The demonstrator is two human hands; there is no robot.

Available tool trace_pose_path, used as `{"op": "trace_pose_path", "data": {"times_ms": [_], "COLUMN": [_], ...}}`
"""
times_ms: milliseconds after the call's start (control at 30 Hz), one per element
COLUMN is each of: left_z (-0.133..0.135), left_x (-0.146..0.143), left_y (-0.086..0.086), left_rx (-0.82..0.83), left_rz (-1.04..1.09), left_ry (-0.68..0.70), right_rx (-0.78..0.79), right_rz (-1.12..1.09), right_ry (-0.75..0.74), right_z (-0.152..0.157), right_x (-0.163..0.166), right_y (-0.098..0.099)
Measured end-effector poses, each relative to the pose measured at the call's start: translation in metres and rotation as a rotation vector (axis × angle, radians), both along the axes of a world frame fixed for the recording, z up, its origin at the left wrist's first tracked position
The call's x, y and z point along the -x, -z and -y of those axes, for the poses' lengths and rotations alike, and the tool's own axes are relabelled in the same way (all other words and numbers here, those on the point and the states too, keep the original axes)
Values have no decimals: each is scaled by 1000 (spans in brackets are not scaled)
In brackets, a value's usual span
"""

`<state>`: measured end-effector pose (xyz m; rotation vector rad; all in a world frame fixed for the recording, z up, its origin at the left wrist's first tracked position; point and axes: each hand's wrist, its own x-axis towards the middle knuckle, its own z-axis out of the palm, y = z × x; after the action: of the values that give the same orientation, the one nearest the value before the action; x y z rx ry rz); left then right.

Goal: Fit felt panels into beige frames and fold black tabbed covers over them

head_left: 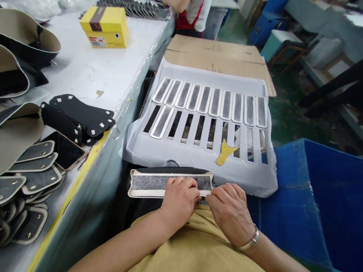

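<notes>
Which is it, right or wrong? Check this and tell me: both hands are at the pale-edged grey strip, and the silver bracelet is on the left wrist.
Wrong about the wrist: the head view shows the silver bracelet on the wrist of the right hand. That hand and the left hand are both at the pale-edged grey strip.

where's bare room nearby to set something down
Bare white tabletop shows between the yellow cardboard box and the black elongated pieces, save a small brown scrap. Flat brown cardboard beyond the white slatted panel is uncovered too. Crowded: the table's near left, under overlapping grey pale-edged pieces, and the panel's far half, under white-rimmed grey strips.
</notes>
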<state>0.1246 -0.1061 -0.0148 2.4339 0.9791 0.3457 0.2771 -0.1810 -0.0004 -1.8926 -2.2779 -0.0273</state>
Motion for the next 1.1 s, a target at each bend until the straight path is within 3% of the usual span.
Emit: {"op": "trace_pose_path", "data": {"times_ms": [167,333,500,633,767,867,1100], "left_z": [-5,-13,-15,-21,-27,-31,-41], "left_x": [-8,-14,-15,32,120,163,163], "left_y": [-4,-8,-10,-15,-18,-15,-4], "left_rx": [31,92,72,11,-96,-78,-77], "left_rz": [-83,-145,-191,-79,-89,-116,-57], "left_ry": [-15,6,40,83,-150,-137,8], "right_rx": [79,318,503,474,460,495,535], "right_rz": [-2,68,133,150,132,104,-8], "right_ry": [-20,33,-77,-133,-178,-186,-220], "right_z": [-14,-41,-61,-61,-59,-60,-60], "right_x": [-6,-11,-11,-9,-10,-10,-14], "right_y": [-8,-19,-28,-28,-25,-25,-24]}}
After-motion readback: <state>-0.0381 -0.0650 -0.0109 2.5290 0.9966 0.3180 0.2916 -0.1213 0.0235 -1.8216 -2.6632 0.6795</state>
